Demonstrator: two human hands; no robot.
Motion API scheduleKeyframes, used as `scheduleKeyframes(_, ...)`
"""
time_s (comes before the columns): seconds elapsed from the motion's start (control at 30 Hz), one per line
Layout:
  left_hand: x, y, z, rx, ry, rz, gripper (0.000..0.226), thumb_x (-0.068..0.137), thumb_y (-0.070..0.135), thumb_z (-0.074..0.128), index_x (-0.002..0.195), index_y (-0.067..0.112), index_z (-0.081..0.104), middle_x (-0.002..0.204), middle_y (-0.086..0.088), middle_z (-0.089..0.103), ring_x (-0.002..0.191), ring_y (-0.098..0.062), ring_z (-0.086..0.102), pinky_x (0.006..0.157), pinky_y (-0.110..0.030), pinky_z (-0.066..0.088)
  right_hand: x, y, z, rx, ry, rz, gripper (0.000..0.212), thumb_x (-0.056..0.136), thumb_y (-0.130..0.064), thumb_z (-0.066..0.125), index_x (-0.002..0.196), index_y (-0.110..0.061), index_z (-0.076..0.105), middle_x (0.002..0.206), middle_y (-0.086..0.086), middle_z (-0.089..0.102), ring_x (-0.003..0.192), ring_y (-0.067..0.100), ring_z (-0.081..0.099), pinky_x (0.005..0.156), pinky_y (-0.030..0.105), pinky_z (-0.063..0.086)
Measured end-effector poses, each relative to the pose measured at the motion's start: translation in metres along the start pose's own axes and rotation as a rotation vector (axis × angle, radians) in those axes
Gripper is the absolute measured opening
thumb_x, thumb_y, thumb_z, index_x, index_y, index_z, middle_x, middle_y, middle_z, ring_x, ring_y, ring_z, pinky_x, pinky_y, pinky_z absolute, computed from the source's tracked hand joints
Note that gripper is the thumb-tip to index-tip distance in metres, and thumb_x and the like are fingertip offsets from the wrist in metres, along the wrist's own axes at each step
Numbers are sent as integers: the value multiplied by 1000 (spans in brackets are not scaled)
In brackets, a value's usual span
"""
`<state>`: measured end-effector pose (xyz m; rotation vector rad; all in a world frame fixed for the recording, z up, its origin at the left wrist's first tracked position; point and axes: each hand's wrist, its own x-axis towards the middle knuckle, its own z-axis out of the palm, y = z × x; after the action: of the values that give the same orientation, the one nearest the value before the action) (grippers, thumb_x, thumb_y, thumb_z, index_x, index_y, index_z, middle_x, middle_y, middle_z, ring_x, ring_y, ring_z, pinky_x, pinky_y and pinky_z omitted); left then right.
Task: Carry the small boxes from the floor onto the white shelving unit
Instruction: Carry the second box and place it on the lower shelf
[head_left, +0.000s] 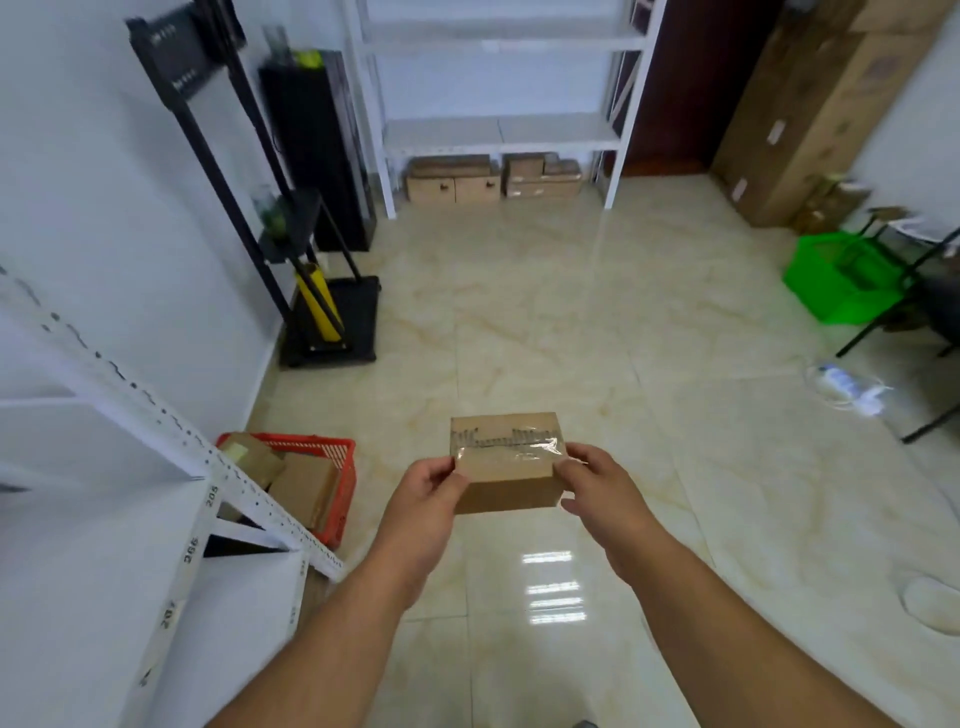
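We are mid-carry, left hand (423, 486) and right hand (597, 483) pinching the small box (506, 467) by its ends, and next must reach the white shelving unit (498, 135).

2 hands (426, 488) — 1 box (506, 462), 2 baskets (340, 467)

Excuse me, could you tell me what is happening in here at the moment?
A person is holding a small cardboard box out in front of them, left hand and right hand gripping its ends, above the tiled floor. A white shelving unit stands ahead; more boxes sit in a red basket at the left.
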<state>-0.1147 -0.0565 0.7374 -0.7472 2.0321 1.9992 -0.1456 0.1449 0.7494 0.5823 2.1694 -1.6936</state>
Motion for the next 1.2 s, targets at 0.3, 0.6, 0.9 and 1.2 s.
scheduleKeyframes(0.3,-19,31,-26,-24,-58,76,45,110,35,56,154,22,53,131,3,72,116,-8,66,116,-46,52,-30,-17,14,32,-23,-106,29,102,-8,59,128,-18,67,117,-6,75,103,8,68,78,25,48)
scheduleKeyframes(0.6,-7,30,-23,-102,-30,99,27,110,24,58,131,30,74,120,12,82,111,-1,74,103,-33,60,-13,-21,13,76,-22,-95,25,95,-6,59,116,-16,68,114,0,77,106,18,70,101,41,58)
scheduleKeyframes(0.9,14,41,13,-116,-26,73,31,103,12,65,132,22,60,118,12,81,114,-6,72,103,-38,59,35,-47,10,251,79,-33,39,91,-50,72,101,-14,63,110,9,74,115,34,73,106,60,58)
scheduleKeyframes(1.2,91,114,69,-34,-35,26,47,109,41,56,153,26,55,145,5,68,135,-18,60,119,-51,48,119,-103,-53,337,-5,-39,30,88,-41,75,87,-13,66,101,14,75,90,28,67,104,65,59)
